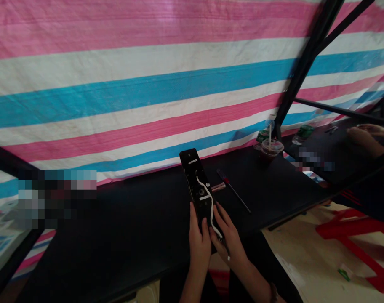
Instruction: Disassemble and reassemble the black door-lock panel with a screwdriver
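Observation:
Both my hands hold a long flat black panel (195, 168) with small white labels and a round fitting; its exact kind I cannot make out. It tilts up over the dark table, far end away from me. My left hand (198, 242) grips the near left edge, thumb on the face. My right hand (228, 240) wraps the near right edge. A white cable (207, 188) runs down the panel's face and passes by my right fingers, its loose end hanging below. Right of the panel, a screwdriver (238, 195) lies on the table, with small pinkish strips (218, 186) beside it.
The black table (132, 223) stands against a striped tarp (148, 97). A plastic cup with a straw (272, 148) and a bottle (263, 136) stand at the back right. Another person's hands (365, 134) are at the neighbouring table. A red stool (346, 235) stands on the floor.

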The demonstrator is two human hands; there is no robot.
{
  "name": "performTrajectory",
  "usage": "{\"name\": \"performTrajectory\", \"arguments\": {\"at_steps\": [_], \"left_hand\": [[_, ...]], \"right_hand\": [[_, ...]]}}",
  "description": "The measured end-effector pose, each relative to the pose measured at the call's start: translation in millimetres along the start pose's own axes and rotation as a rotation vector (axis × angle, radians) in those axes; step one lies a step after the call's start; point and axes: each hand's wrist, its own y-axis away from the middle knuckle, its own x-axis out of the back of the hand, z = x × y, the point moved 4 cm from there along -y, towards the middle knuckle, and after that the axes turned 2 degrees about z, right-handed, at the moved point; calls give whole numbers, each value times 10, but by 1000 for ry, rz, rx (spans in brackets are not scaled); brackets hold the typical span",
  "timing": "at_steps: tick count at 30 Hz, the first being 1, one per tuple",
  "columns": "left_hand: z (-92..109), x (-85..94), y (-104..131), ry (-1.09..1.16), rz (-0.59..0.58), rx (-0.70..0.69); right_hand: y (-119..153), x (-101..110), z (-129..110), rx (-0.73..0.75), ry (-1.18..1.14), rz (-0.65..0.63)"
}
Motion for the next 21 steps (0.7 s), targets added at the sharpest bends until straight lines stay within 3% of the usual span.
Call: {"name": "performTrajectory", "arguments": {"at_steps": [3,11,16,21], "left_hand": [[37,10,-15,-9,11,-28],[191,17,-180,-28,-12,26],[176,-8,-252,45,-63,153],[95,0,-301,106,-31,126]], "right_hand": [[-50,15,25,9,-6,-89],[-77,32,-60,49,-9,-122],[31,97,-192,32,-9,-300],[20,337,-215,-35,-129,-476]]}}
